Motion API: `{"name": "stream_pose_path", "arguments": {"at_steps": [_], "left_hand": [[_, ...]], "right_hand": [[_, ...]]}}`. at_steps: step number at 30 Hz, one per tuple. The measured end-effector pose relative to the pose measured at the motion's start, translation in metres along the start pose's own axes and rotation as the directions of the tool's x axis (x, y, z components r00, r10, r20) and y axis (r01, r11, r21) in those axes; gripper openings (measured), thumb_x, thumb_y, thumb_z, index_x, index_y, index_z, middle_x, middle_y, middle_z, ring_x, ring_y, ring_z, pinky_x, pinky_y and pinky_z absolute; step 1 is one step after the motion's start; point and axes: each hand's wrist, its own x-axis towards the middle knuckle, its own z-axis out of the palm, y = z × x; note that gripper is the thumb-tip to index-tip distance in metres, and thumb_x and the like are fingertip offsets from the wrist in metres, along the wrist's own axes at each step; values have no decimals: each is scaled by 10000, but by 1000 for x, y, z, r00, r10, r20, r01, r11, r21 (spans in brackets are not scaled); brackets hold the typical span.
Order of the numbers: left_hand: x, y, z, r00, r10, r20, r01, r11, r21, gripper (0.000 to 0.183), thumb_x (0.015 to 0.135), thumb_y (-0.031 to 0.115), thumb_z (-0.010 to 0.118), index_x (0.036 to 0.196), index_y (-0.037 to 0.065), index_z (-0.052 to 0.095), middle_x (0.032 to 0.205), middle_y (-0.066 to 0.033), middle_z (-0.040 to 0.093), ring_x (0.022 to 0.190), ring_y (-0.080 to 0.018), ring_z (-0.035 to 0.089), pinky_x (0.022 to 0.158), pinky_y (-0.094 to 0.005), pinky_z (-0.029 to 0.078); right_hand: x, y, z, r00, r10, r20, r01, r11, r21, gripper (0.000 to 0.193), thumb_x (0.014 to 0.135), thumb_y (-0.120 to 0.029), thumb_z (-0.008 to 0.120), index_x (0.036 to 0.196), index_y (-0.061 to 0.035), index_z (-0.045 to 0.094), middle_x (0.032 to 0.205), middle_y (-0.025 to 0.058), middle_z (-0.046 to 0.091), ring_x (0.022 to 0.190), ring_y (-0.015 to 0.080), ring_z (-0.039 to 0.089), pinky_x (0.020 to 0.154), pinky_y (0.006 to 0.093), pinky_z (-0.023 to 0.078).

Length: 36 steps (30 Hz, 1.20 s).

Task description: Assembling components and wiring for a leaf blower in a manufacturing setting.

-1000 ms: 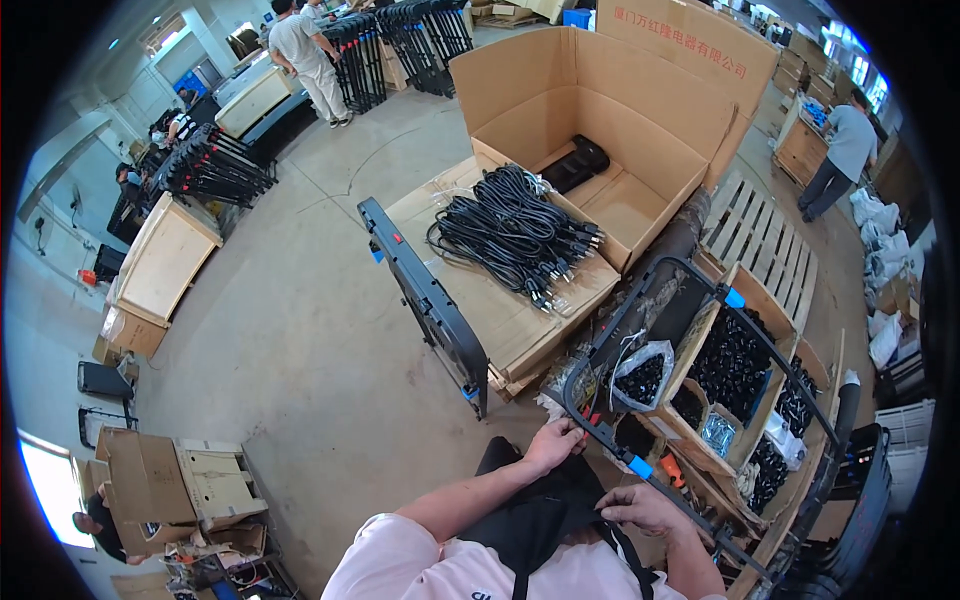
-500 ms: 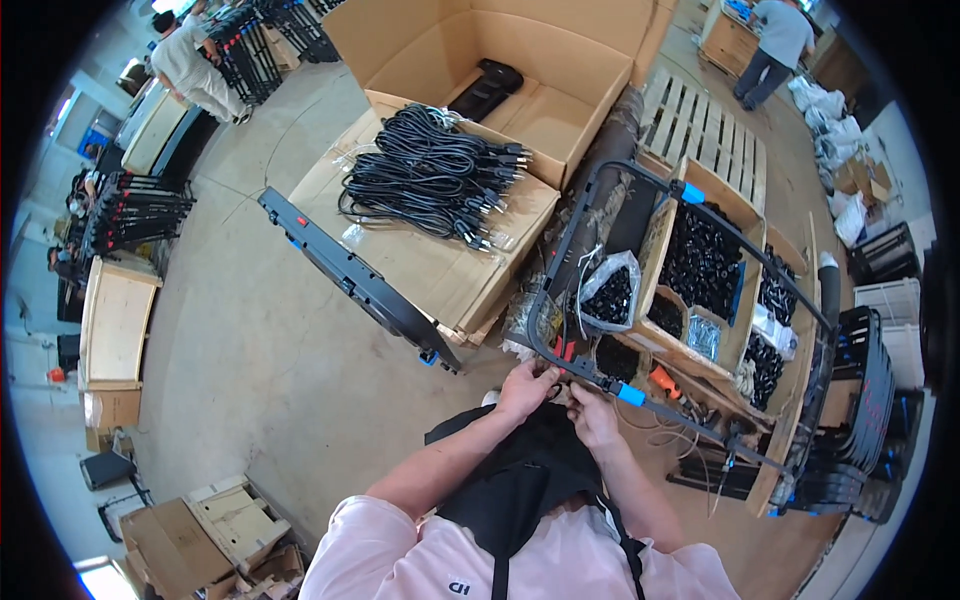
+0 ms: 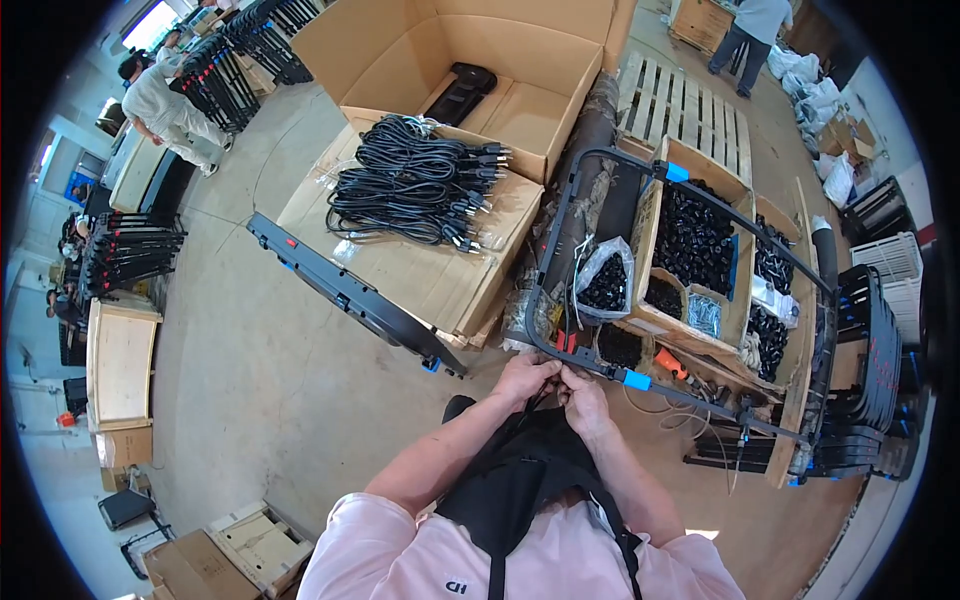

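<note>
Against the near bar of a dark tubular frame (image 3: pixel 605 370), I see the person's left hand (image 3: pixel 526 378) and right hand (image 3: pixel 585 402) meeting, thumbs and fingers bunched almost tip to tip. Whether they grasp the bar or something small beside it, I cannot tell. Both forearms angle inward and away from the body, elbows bent wide, over a black apron (image 3: pixel 500 500). The frame lies over a wooden bin (image 3: pixel 690 342) of black parts, its blue clip (image 3: pixel 637 380) just right of the hands; an orange tool (image 3: pixel 672 364) sits close by. Ahead and to the left, coiled black cables (image 3: pixel 415 185) rest on flat cardboard (image 3: pixel 440 285), with an open carton (image 3: pixel 525 50) behind and a long dark panel (image 3: pixel 350 295) leaning alongside. Bare, scuffed floor (image 3: pixel 260 400) stretches left toward a pale wooden crate (image 3: pixel 120 360). Farther off, a worker in grey (image 3: pixel 160 105) stands near racked frames; another worker (image 3: pixel 757 25), beyond a slatted pallet (image 3: pixel 690 115), is cut off at the head.
</note>
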Motion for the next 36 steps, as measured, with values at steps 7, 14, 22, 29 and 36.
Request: {"name": "stream_pose_path", "arguments": {"at_steps": [7, 14, 22, 29, 36], "left_hand": [[0, -33, -25, 996, 74, 47, -85, 936, 342, 278, 1020, 256, 628, 930, 23, 750, 825, -70, 751, 711, -166, 692, 651, -315, 561], [-36, -47, -12, 825, 565, -29, -470, 712, 522, 317, 998, 310, 623, 958, 1, 684, 834, -187, 711, 775, -316, 712, 722, -440, 547], [-27, -64, -26, 764, 645, 2, -572, 676, 464, 261, 1000, 248, 618, 1059, -2, 660, 921, -234, 697, 842, -358, 704, 777, -451, 545], [-27, -57, -31, 813, 579, 68, -551, 727, 410, 278, 1019, 304, 592, 1071, 45, 678, 925, -184, 714, 857, -326, 705, 800, -443, 552], [-5, -62, -48, 870, 462, 174, -491, 846, 210, 285, 1037, 262, 553, 1121, 32, 698, 985, -119, 733, 926, -213, 698, 848, -381, 555]], "right_hand": [[-54, -62, 49, 932, -239, 272, 353, 422, -835, 260, 993, -163, 608, 1139, -12, 762, 908, 99, 754, 790, 226, 694, 684, 348, 520], [-42, -93, 90, 784, 100, 613, 550, -570, -610, 234, 943, -209, 627, 1118, -68, 693, 1015, 190, 748, 944, 375, 742, 806, 471, 589], [-18, -96, 108, 573, 355, 739, 690, -696, -200, 209, 902, -171, 643, 1053, -28, 667, 992, 200, 692, 918, 383, 734, 769, 477, 600], [-29, -106, 96, 682, 253, 686, 645, -650, -401, 151, 903, -156, 660, 1007, -46, 670, 992, 193, 664, 927, 397, 711, 790, 492, 586], [-31, -111, 97, 578, 105, 809, 761, -426, -489, 168, 908, -133, 708, 1039, -45, 650, 975, 180, 630, 929, 407, 671, 795, 498, 559]]}}
